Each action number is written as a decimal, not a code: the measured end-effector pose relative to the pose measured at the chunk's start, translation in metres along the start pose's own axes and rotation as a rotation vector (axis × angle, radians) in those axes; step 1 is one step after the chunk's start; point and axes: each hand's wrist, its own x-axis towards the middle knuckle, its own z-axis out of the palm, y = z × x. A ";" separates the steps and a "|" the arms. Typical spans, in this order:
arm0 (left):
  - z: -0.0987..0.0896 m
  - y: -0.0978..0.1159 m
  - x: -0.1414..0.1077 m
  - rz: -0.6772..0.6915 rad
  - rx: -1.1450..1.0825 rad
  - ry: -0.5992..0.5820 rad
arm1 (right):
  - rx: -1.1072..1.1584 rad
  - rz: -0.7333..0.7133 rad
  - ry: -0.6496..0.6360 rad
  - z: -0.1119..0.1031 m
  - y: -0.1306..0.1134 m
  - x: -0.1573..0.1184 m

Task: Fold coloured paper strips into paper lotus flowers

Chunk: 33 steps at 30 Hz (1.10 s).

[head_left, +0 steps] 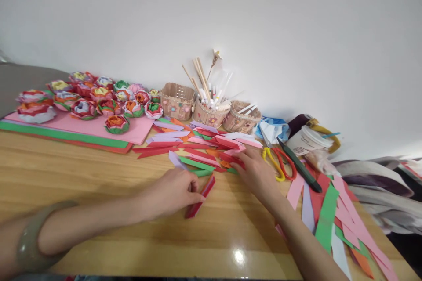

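Pinching a folded red paper strip [208, 188], the left hand [178, 191] is on the near side of the folded-paper pile [227, 142] on the tabletop [148, 246]. The right hand [255, 171] touches the pile's right side, its grip too hidden to tell.

left hand [176, 189]: some fingers hidden | cup [305, 141]: print too small to read

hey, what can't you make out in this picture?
All in the head view:
Folded red paper: partly covered by the left hand.
Right hand: whatever lies under its palm, hidden by the hand itself.
White cup: its print, too small and blurred.
Leftmost basket: its floor, behind its front wall.
Right forearm: cut off by the bottom edge.
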 end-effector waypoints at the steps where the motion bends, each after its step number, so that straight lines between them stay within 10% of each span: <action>1: -0.001 -0.001 0.000 -0.012 0.001 -0.003 | -0.006 0.006 -0.014 -0.001 -0.001 0.001; 24: -0.019 -0.008 0.004 0.048 0.003 0.106 | -0.044 -0.124 0.167 -0.001 -0.008 0.004; 33: -0.032 -0.015 0.005 0.043 -0.061 0.177 | -0.019 -0.075 -0.153 -0.013 -0.016 0.007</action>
